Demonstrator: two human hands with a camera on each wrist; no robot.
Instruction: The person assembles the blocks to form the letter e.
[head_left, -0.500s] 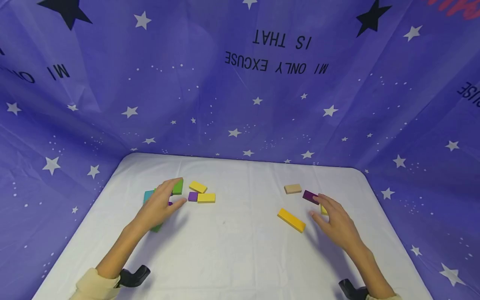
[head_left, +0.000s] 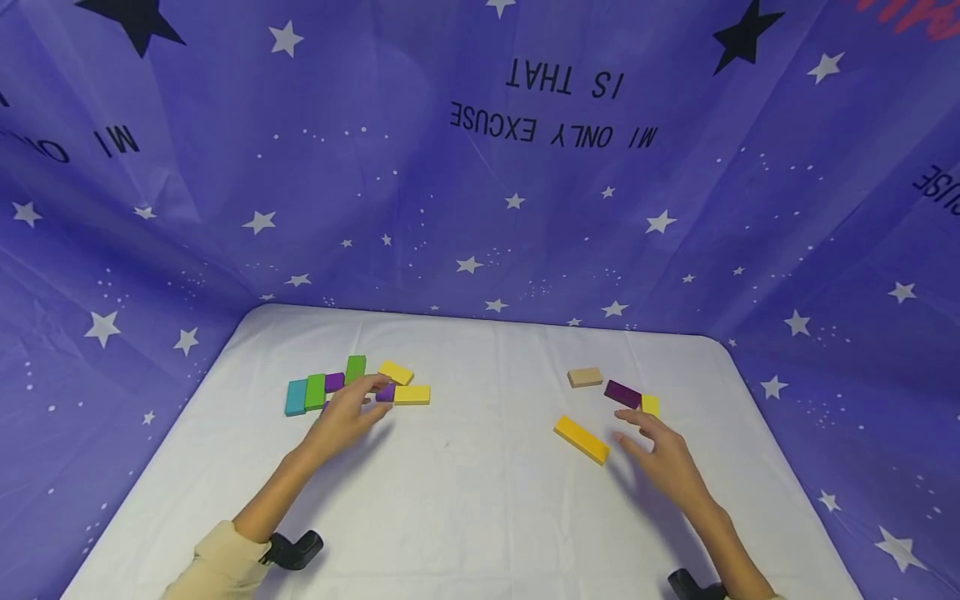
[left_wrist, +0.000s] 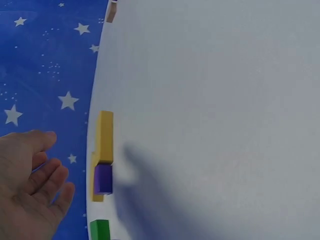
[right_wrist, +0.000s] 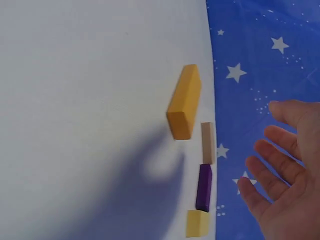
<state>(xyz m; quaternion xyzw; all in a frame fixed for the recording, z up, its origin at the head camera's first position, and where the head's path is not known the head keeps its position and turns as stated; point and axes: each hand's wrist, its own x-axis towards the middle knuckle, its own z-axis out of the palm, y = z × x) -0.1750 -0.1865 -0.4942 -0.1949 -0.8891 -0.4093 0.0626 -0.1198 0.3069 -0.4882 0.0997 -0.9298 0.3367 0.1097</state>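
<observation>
My left hand (head_left: 347, 423) is over the left group of blocks, fingers loosely bent and holding nothing. Its fingertips are nearest a small purple block (head_left: 386, 394), which they partly cover in the head view. Beside that block lie two yellow blocks (left_wrist: 104, 137). Further left are a teal block (head_left: 296, 398), a green block (head_left: 315, 392), a purple block (head_left: 334, 382) and another green block (head_left: 356, 368). My right hand (head_left: 667, 460), relaxed and holding nothing, hovers near a yellow block (head_left: 650, 405), a dark purple block (right_wrist: 204, 187) and a long orange-yellow block (right_wrist: 185, 102).
A tan block (head_left: 585, 377) lies behind the long one on the right. White cloth covers the table (head_left: 480, 500). A purple star-printed curtain (head_left: 420, 208) rises behind and on both sides. A black wrist mount (head_left: 296, 550) sits at my left wrist.
My left hand has moved right, uncovering the teal, green and purple blocks. My right hand has drawn back slightly towards me, showing more of the yellow block. The blocks look unmoved.
</observation>
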